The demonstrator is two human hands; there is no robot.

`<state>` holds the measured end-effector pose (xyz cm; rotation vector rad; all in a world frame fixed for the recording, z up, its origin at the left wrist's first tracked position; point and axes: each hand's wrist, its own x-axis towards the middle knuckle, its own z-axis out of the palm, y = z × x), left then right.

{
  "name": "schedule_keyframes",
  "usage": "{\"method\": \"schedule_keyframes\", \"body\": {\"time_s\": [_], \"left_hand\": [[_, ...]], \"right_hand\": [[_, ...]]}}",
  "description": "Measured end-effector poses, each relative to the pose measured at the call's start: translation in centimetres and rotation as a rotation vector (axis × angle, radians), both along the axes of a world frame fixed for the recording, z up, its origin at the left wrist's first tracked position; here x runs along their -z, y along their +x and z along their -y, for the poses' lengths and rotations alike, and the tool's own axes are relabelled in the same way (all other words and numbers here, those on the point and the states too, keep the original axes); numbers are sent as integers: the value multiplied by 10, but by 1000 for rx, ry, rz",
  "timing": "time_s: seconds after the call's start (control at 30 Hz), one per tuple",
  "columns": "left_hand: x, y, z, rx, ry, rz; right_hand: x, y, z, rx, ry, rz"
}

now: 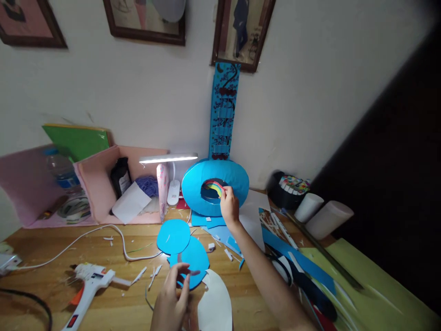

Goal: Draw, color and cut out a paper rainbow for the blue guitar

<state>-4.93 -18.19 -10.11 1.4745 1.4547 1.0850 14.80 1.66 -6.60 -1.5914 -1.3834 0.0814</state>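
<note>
A blue toy guitar (221,166) stands upright near the back edge of the desk (86,250), its long neck leaning slightly right and covered in dark branch-like markings. Its plain oval body surrounds a dark round hole. From here I see a curved rainbow strip (214,186), red, yellow and blue, gripped at its right end, within or just before that hole. Farther from the back edge, a flat blue disc (173,236) overlaps a second, partly covered disc (195,259).

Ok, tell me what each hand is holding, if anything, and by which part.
The right hand pinches the rainbow-striped arch by its right end, at the hole of the blue guitar shape. The left hand appears to hold nothing.
</note>
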Motion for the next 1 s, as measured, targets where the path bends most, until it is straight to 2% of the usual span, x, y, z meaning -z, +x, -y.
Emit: {"method": "schedule_keyframes", "body": {"time_s": [0.23, 0.47, 0.63, 0.77, 0.9, 1.0], "left_hand": [[2, 1, -2, 39, 24, -33], [0, -1, -1, 51, 35, -52], [1, -1, 1, 49, 35, -56], [-1, -1, 1, 43, 42, -55], [-4, -2, 3, 32, 43, -66], [-6, -1, 3, 39, 38, -86]], "right_hand": [[10, 7, 9, 39, 112, -153], [4, 11, 13, 13, 169, -152], [0, 14, 5, -77, 177, -110], [-5, 21, 2, -90, 172, -105], [-6, 41, 18, -105, 142, -117], [0, 75, 38, -150, 62, -138]]}}
